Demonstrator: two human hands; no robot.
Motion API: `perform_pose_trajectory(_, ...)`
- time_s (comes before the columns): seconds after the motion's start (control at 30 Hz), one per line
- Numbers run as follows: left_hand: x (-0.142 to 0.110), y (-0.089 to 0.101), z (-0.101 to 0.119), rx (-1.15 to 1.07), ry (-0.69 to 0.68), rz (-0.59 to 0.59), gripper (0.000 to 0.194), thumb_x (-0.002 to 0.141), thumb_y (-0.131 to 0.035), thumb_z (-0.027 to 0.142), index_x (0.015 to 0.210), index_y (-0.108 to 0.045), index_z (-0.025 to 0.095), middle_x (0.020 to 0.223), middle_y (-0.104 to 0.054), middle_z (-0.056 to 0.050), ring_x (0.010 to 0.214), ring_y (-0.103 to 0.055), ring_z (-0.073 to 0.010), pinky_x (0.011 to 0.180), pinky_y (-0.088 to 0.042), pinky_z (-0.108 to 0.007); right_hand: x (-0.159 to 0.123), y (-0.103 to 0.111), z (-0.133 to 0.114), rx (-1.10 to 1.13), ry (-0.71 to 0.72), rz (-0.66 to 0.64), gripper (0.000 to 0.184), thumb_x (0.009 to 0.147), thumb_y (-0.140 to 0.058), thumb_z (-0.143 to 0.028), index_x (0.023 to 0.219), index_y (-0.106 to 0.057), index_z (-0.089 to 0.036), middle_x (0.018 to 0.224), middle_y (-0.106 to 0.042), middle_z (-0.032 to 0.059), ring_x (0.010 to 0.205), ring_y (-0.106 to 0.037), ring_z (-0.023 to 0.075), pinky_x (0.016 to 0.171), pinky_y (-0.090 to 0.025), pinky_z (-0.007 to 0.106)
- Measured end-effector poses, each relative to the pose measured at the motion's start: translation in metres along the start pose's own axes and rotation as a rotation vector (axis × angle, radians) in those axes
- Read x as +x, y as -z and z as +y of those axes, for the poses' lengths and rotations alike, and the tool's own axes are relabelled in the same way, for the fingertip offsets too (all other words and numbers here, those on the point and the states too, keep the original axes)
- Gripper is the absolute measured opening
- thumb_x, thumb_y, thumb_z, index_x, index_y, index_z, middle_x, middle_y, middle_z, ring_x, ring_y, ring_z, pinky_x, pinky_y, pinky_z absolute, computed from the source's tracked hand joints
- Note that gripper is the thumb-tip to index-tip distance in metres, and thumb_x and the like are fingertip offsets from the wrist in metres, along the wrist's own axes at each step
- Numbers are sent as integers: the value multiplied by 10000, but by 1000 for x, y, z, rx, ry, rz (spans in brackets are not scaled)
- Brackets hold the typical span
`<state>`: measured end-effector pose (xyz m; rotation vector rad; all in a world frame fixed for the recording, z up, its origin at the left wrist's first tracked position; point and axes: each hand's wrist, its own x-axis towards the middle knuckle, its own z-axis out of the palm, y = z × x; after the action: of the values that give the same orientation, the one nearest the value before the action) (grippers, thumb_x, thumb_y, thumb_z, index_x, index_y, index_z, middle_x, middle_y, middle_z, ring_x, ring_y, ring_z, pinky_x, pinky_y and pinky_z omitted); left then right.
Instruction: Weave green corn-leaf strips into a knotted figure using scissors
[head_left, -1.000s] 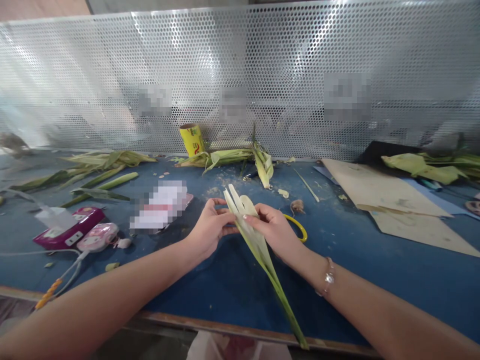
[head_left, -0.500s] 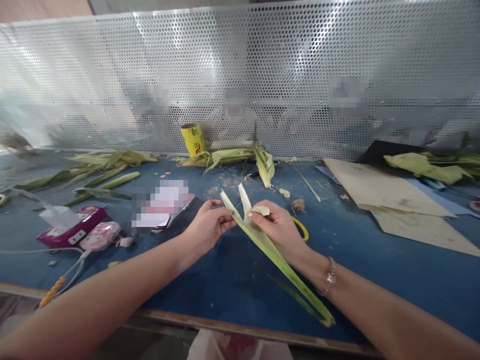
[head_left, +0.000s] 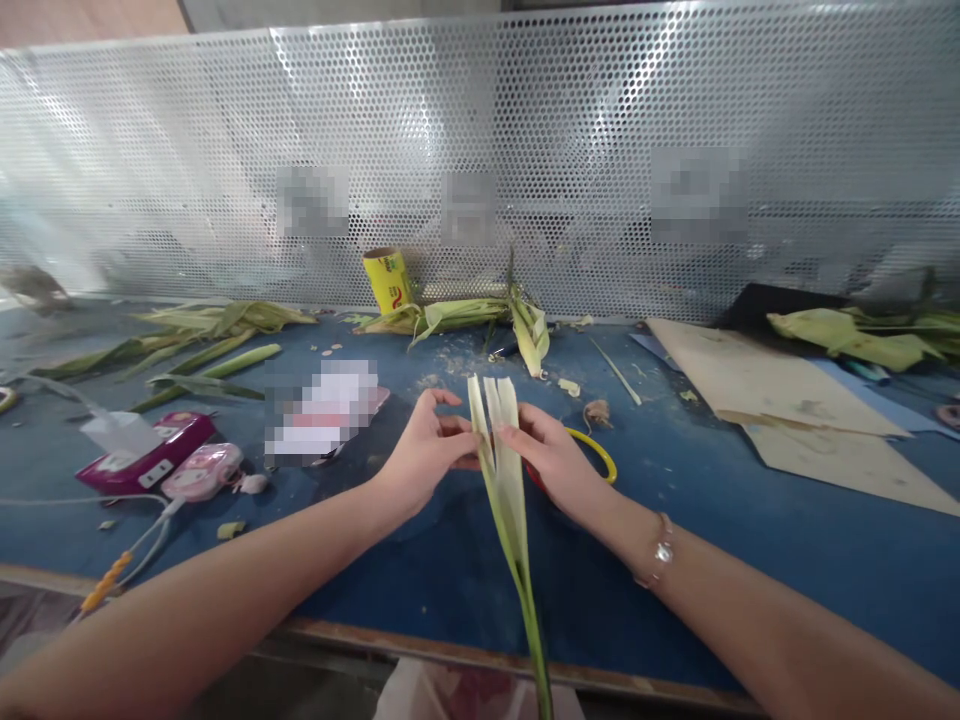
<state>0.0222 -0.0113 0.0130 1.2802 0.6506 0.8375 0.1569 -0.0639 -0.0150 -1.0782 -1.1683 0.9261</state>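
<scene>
A pale green corn husk leaf (head_left: 511, 510) is held over the near middle of the table, split lengthwise at its whitish upper end and trailing narrow and darker green past the table's front edge. My left hand (head_left: 435, 445) pinches the left strip between thumb and fingers. On the other side, my right hand (head_left: 551, 450) grips the wider right part, thumb across its face. Behind the right hand lies a pair of scissors with a yellow loop handle (head_left: 606, 458), mostly hidden; a bit of red shows beside the fingers.
Husks (head_left: 225, 320) lie at the back left, more husks (head_left: 457, 316) behind my hands by a yellow tube (head_left: 387, 280). Cardboard (head_left: 780, 390) is at right. At left are a phone (head_left: 326, 412), a purple power strip (head_left: 150, 460) and cables. A perforated metal screen (head_left: 480, 120) stands behind.
The husk has swung from a slant toward the lower right to nearly straight toward me. Its curled right flap now lies flatter under my right thumb, and the two strips sit closer together.
</scene>
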Motion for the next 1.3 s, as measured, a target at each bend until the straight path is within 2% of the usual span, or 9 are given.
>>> perform_pose_trajectory(0.13,-3,-4,-5,107,-31,-76,402,645,-637,123,900,-342,223,571,-586,61,516,-594,-127,494,-474,-231,0,-2,-3,-95,-11,31,193,743,-577,-362,803,-532,-184,743,-573,0,672,-555,152,622,-443,279)
perform_pose_trajectory(0.33,-2,-3,-11,205,-55,-93,387,677,-618,150,912,-321,225,566,-579,66,487,-571,-115,514,-483,-249,0,0,-2,-181,33,103,70,738,-527,-225,797,-513,-189,715,-537,-16,669,-529,148,598,-425,271)
perform_pose_trajectory(0.47,-3,-4,-10,235,-54,-107,379,674,-602,135,903,-317,230,540,-561,80,478,-559,-109,505,-468,-230,2,0,-1,-196,24,128,137,689,-505,-151,819,-501,-194,727,-533,-21,687,-532,149,608,-430,267)
perform_pose_trajectory(0.67,-5,-6,-10,233,-10,-171,388,668,-563,99,934,-313,228,531,-560,85,495,-557,-109,540,-483,-250,6,4,2,-275,23,184,148,743,-514,-255,874,-525,-186,766,-547,-3,686,-528,148,606,-424,265)
perform_pose_trajectory(0.77,-2,-3,-14,270,-29,-133,375,680,-561,115,947,-323,228,543,-562,86,498,-547,-102,542,-463,-237,7,6,3,-355,43,182,138,764,-518,-310,814,-541,-183,708,-536,-9,646,-507,144,587,-404,262)
perform_pose_trajectory(0.93,5,1,-17,247,-133,-15,353,702,-587,168,925,-319,227,605,-571,70,561,-563,-111,568,-465,-248,5,4,-2,-386,64,128,103,751,-542,-288,758,-541,-186,651,-525,-20,614,-495,140,577,-394,261)
perform_pose_trajectory(1.07,5,0,-14,206,-134,-14,350,705,-600,185,912,-321,227,587,-554,72,553,-560,-116,556,-474,-257,3,2,-4,-377,54,112,120,746,-546,-303,751,-528,-184,661,-525,-15,629,-501,144,587,-400,268)
perform_pose_trajectory(1.2,2,0,-13,192,-162,-5,343,700,-606,167,901,-333,223,531,-520,89,503,-527,-97,530,-451,-226,3,2,-4,-422,18,81,165,736,-551,-334,695,-502,-181,607,-473,-29,576,-442,127,539,-365,258)
perform_pose_trajectory(1.3,1,0,-12,139,-144,-10,338,694,-607,165,892,-340,224,515,-514,93,491,-518,-95,521,-450,-224,2,2,-5,-454,49,62,174,760,-527,-319,657,-481,-186,575,-438,-39,548,-412,117,515,-342,248)
